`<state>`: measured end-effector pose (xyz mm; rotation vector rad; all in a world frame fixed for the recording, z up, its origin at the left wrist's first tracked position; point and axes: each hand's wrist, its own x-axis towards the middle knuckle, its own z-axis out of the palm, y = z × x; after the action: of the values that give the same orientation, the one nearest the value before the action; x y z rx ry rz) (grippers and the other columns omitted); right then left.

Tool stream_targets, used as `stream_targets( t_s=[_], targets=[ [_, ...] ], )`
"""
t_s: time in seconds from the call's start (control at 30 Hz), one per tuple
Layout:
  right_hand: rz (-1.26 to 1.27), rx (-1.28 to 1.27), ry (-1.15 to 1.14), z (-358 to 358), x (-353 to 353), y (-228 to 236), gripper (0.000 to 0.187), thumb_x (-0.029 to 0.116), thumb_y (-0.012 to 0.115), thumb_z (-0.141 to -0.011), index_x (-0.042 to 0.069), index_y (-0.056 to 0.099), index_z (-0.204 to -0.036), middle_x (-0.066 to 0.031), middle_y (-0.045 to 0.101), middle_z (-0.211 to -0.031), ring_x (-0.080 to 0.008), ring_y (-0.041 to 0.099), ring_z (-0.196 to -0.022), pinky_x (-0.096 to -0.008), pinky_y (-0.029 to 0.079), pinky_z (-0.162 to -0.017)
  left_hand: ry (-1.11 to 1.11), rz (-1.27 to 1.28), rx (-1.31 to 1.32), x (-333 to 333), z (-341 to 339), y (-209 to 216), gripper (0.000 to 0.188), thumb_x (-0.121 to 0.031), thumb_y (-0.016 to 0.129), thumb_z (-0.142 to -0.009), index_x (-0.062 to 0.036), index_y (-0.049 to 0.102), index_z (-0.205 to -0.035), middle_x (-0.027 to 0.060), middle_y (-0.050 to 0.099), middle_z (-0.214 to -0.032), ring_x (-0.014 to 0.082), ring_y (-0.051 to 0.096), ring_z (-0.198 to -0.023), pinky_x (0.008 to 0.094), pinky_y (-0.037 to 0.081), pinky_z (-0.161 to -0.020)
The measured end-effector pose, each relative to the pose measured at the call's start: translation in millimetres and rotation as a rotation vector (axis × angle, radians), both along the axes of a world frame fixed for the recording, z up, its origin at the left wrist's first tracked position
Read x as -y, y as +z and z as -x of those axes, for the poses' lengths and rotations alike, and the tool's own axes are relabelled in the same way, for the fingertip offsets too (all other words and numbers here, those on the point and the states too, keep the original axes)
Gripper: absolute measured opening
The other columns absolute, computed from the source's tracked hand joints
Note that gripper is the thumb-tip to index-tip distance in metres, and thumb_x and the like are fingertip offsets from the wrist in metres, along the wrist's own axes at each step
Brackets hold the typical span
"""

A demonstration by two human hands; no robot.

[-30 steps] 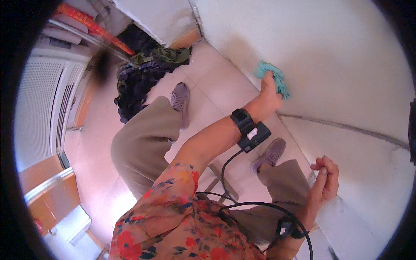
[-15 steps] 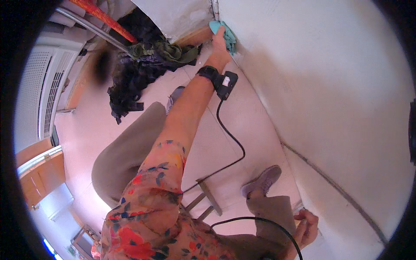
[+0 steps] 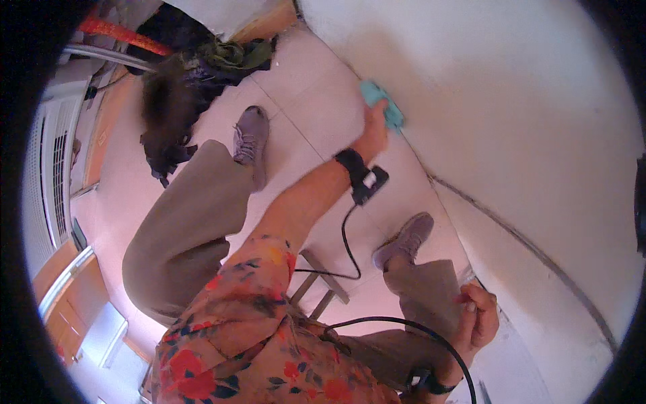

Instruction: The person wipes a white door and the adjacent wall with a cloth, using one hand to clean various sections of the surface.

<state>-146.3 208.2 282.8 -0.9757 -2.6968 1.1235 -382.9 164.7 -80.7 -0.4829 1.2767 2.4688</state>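
Note:
My left hand (image 3: 375, 131) is closed on a teal cloth (image 3: 383, 106), pressed against the foot of the white wall where it meets the floor. A black strap with a small box (image 3: 370, 186) sits on that wrist, with a black cable running from it. My right hand (image 3: 478, 316) hangs near my right knee, by the wall. Its fingers are curled in loosely and nothing shows in them. Another black band (image 3: 431, 382) is on the right wrist.
The white wall (image 3: 511, 121) fills the right side, with a dark pipe-like line (image 3: 525, 239) along it. A low wooden stool (image 3: 319, 279) is beneath me. Dark cloths (image 3: 202, 74) are heaped at upper left, near an orange-red pole (image 3: 124, 34) and a white vented unit (image 3: 54, 161).
My left hand and the cloth have come down and right along the wall's foot, away from the far corner. The view has shifted too. My right hand stays by the knee.

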Motion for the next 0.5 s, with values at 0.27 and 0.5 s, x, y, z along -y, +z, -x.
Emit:
stream_targets(
  t_s=[0.27, 0.5],
  targets=[
    [-0.007, -0.093, 0.060, -18, -7, 14, 0.019, -0.001, 0.049, -0.079, 0.002, 0.060, -0.094, -0.0113, 0.058, -0.081, -0.0224, 0.057, -0.072, -0.0290, 0.044, -0.066, -0.356, -0.112, 0.486, -79, -138, 65, 0.023, -0.035, 0.046, -0.084, -0.0135, 0.050, -0.079, 0.0044, 0.055, -0.068, 0.0186, 0.052, -0.058, 0.0351, 0.041, -0.051],
    [-0.010, -0.240, 0.107, -32, -6, 28, 0.018, 0.000, 0.046, -0.084, 0.001, 0.059, -0.096, -0.0076, 0.056, -0.082, -0.0143, 0.056, -0.073, -0.0239, 0.043, -0.066, -0.498, -0.294, 0.540, -59, -130, 139, 0.026, -0.037, 0.049, -0.082, -0.0120, 0.056, -0.086, 0.0062, 0.061, -0.080, 0.0216, 0.059, -0.077, 0.0415, 0.047, -0.071]
  ],
)
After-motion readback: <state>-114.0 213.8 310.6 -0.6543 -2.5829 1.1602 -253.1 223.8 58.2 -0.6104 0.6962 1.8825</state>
